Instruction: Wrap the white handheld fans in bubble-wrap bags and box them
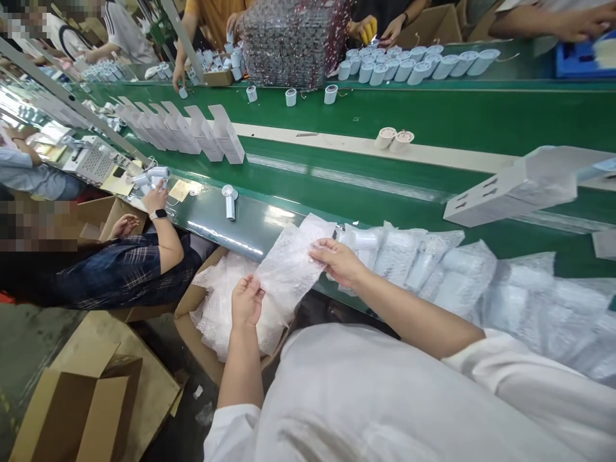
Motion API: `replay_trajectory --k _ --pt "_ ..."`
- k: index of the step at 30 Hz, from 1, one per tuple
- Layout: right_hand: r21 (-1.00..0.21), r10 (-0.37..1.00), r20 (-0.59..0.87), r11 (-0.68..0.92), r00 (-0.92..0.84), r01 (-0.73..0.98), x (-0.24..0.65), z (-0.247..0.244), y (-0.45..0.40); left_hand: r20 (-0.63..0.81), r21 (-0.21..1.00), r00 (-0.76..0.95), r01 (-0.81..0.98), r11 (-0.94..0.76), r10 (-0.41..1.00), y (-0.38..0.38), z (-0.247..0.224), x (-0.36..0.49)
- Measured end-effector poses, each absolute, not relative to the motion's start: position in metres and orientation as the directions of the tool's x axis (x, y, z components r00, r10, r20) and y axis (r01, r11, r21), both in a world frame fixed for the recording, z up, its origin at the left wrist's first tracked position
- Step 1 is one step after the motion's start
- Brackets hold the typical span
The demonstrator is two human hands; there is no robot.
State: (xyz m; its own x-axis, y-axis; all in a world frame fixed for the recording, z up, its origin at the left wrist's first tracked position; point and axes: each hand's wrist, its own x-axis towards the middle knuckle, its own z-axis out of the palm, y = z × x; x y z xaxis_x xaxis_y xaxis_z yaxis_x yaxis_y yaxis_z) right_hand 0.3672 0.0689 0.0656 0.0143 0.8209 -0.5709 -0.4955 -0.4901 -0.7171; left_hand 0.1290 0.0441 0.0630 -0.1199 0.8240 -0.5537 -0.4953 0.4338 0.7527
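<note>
A bubble-wrap sheet (289,269) is grasped by the right hand (339,263) at the edge of a green conveyor belt (385,115), while the left hand (248,301) is held open against it, above a cardboard carton (190,327) of loose wrap; wrapped white packets (433,269) are lined alongside.

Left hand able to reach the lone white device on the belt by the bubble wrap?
Likely yes. The left hand sits close to the device, with only bare belt between; it must first leave the bubble wrap.
</note>
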Motion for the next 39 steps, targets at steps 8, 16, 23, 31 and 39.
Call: replay_trajectory --k 8,16,23,31,39 --pt "-0.756 0.857 -0.511 -0.406 0.076 -0.513 0.345 0.05 0.062 -0.451 0.835 -0.207 -0.441 0.329 0.868 0.048 0.053 0.168" --pt "-0.793 0.861 -0.502 -0.423 0.077 -0.437 0.353 0.045 0.07 -0.38 0.858 -0.208 -0.443 0.26 0.901 0.069 0.058 0.149" --pt "-0.805 0.836 -0.511 -0.384 0.2 -0.452 0.36 0.049 0.079 -0.399 0.841 0.02 -0.391 0.374 0.917 0.072 0.078 0.145" --pt "-0.779 0.797 -0.558 -0.407 0.231 -0.476 0.361 0.045 0.091 -0.405 0.851 -0.277 -0.463 0.249 0.871 0.08 0.067 0.145" --pt "-0.977 0.977 -0.209 -0.211 -0.047 -0.038 0.34 0.083 0.071 -0.077 0.996 -0.396 0.003 0.085 0.915 0.077 0.078 0.152"
